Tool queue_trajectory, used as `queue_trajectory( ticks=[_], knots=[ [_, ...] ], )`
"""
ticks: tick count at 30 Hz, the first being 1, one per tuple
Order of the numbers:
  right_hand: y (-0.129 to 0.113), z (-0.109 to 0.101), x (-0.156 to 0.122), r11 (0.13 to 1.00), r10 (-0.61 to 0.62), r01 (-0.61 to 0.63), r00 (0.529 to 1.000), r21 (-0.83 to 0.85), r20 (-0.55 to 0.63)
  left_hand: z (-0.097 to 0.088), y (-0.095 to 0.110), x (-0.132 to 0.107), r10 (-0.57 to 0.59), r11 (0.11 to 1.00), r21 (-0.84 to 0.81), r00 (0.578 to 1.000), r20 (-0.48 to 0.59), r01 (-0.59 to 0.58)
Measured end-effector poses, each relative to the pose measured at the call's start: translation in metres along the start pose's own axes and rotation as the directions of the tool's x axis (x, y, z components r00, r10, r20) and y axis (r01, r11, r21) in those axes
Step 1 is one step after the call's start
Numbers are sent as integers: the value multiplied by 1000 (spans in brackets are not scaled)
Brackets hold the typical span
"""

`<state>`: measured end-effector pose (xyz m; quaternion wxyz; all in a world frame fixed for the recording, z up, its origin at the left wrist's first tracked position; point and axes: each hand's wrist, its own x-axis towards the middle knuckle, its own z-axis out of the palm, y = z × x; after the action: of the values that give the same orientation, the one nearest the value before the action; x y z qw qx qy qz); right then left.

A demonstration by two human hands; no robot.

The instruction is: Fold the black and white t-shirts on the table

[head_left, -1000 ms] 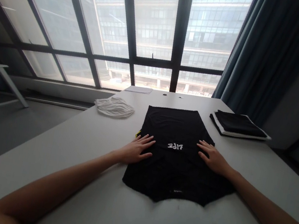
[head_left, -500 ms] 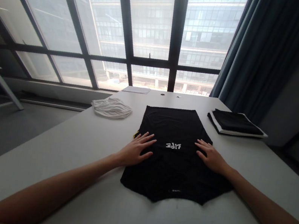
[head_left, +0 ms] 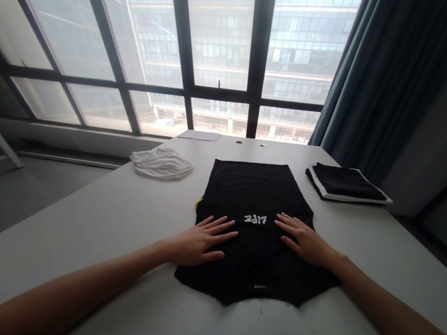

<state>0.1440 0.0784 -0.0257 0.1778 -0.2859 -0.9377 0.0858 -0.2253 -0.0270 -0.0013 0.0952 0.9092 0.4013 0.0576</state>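
Observation:
A black T-shirt [head_left: 252, 186] lies spread on the white table, its neckline toward me and its hem toward the window. White lettering that reads "LIFE" shows upside down in its middle, and a small bit of yellow peeks out at its left edge. My left hand [head_left: 205, 241] rests flat on the left part of the shirt, fingers spread. On the right part, my right hand [head_left: 305, 241] also lies flat, its fingertips close to the lettering. Neither hand grasps the cloth.
A crumpled white garment [head_left: 162, 163] sits on the table [head_left: 117, 241] to the left. A stack of folded black and white clothes [head_left: 347, 183] is at the right edge. Papers [head_left: 198, 135] lie at the far end, before the window. A blue curtain [head_left: 363, 71] hangs at the right.
My left hand has slid toward me over the shirt. My right hand has moved left, nearer the lettering. The whole view has shifted slightly.

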Motion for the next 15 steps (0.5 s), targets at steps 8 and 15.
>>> queue_trajectory(
  ticks=[8, 15],
  knots=[
    [9, 5, 0, 997, 56, -60, 996, 52, 74, -7, 8, -2, 81, 997, -25, 994, 74, -79],
    [10, 7, 0, 995, 49, -54, 997, 82, 63, -12, 17, -5, 161, 986, -58, 979, 124, -155]
  ],
)
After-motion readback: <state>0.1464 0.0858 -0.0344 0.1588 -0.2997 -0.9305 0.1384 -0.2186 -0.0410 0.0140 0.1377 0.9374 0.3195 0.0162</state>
